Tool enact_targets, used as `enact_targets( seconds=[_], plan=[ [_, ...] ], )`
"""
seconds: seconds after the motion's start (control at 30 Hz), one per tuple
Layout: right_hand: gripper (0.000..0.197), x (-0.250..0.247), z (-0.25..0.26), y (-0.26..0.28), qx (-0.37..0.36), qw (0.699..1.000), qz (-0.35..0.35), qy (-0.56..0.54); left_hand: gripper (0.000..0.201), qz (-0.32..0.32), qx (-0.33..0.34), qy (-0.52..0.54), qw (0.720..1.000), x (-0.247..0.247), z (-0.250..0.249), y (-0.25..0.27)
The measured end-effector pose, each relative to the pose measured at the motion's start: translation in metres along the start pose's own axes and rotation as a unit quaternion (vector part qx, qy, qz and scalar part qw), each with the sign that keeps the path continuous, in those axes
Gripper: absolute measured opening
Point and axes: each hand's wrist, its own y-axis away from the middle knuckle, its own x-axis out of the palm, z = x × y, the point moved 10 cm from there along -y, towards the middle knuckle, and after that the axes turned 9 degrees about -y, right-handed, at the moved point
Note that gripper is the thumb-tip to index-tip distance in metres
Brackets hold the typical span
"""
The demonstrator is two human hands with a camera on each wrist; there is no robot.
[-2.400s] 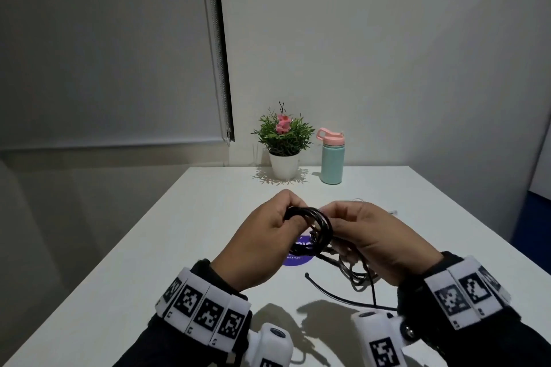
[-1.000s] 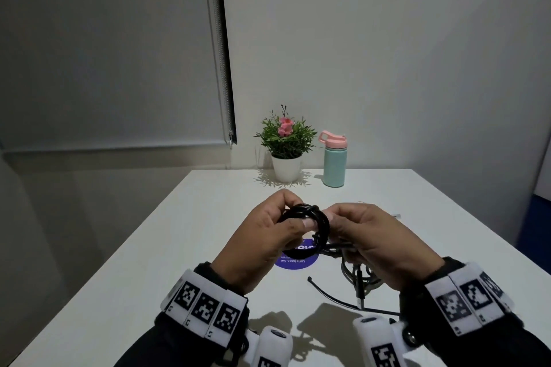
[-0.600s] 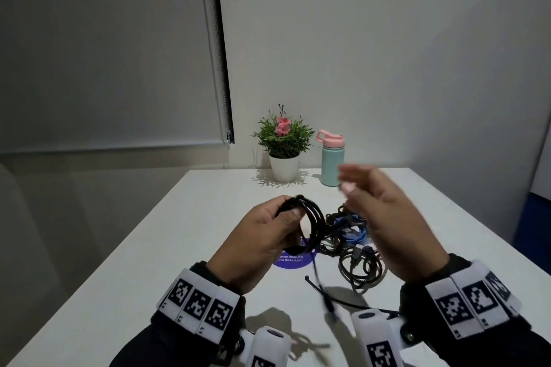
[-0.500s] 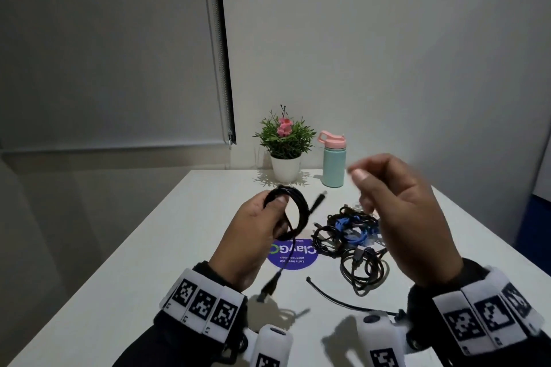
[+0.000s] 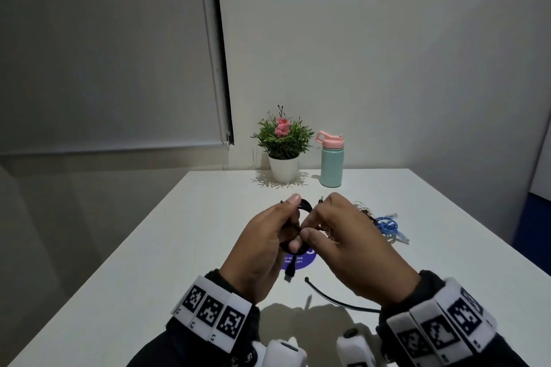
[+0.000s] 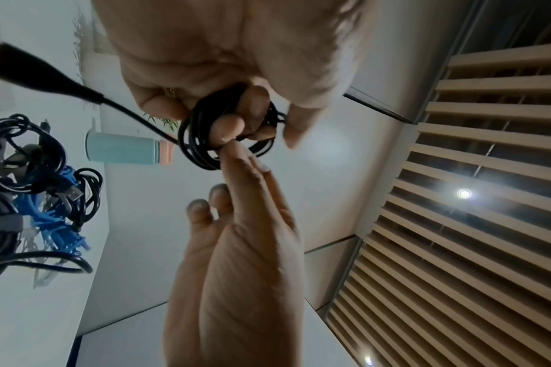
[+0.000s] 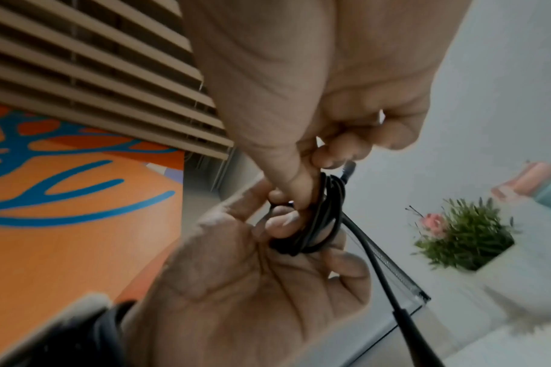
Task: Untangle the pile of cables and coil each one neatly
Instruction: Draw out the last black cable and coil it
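Both hands meet above the white table (image 5: pixel 155 247), over the purple round sticker (image 5: pixel 299 262) that marks its middle. The left hand (image 5: pixel 262 253) has its fingers and thumb curled round a small black cable coil (image 6: pixel 205 134), holding the loops together. The right hand (image 5: pixel 348 250) pinches the same coil from the other side, thumb and forefinger closed on the strands. One loose end with its plug (image 5: pixel 289 272) hangs down from the coil toward the sticker. Just to the right of the sticker, mostly hidden behind the right hand, lies the pile of tangled cables (image 6: pixel 32 188), black and blue mixed; a blue cable (image 5: pixel 387 228) shows at its far edge. A single black strand (image 5: pixel 334 298) lies on the table nearer than the sticker. Well beyond the sticker, at the table's far edge, stand a potted plant (image 5: pixel 282 146) and a teal bottle (image 5: pixel 331 162) with a pink lid.
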Motion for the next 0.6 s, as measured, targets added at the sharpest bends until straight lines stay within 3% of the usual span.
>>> enact_targets(
  seconds=[0.13, 0.23, 0.33, 0.47, 0.6],
  plan=[
    [0.031, 0.001, -0.012, -0.001, 0.073, 0.968, 0.023, -0.238, 0.025, 0.027, 0.008, -0.024, 0.999, 0.003, -0.009, 0.002],
    [0.029, 0.003, -0.015, 0.000, 0.108, 0.940, 0.049, -0.319, 0.026, 0.068, 0.008, -0.040, 0.997, 0.005, -0.014, 0.006],
    [0.026, 0.001, -0.017, 0.000, 0.121, 0.935, 0.056, -0.329, 0.028, 0.071, 0.015, -0.063, 0.995, 0.004, -0.016, 0.006],
    [0.032, 0.009, -0.020, 0.001, 0.126, 0.947, 0.091, -0.282, 0.025, -0.017, 0.049, -0.136, 0.989, -0.012, -0.019, 0.002],
    [0.036, 0.015, -0.022, 0.005, 0.110, 0.967, 0.143, -0.181, 0.016, -0.069, 0.106, -0.242, 0.962, -0.021, -0.026, 0.002]
  ],
)
